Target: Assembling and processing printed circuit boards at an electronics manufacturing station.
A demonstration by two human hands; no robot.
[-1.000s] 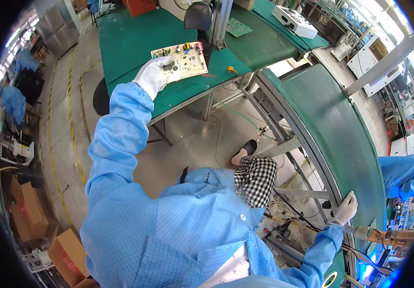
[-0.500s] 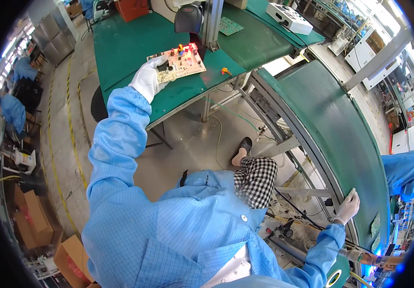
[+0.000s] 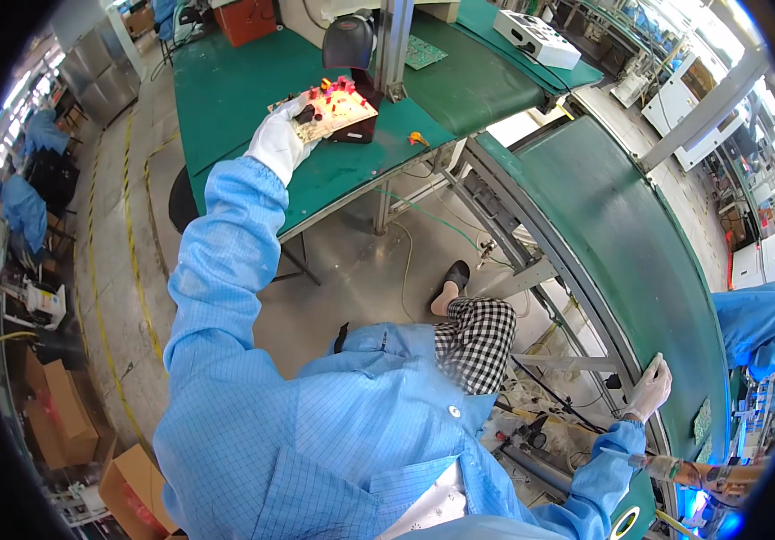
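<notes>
Left hand (image 3: 281,144): some fingers hidden beneath circuit board (image 3: 344,112). Components blurred in red glare. Black base (image 3: 357,132) partly covered by board. Right hand (image 3: 651,389): palm side hidden. Orange item (image 3: 418,139) on table (image 3: 225,99): too small to identify. Co-worker's blue garment (image 3: 756,324): cut off by right rim.

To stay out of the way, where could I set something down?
Free: flat green tabletop between the red box and the white-gloved left hand; curved green belt beyond the right hand. Crowded: around the beige circuit board, black hooded device and grey metal post.
</notes>
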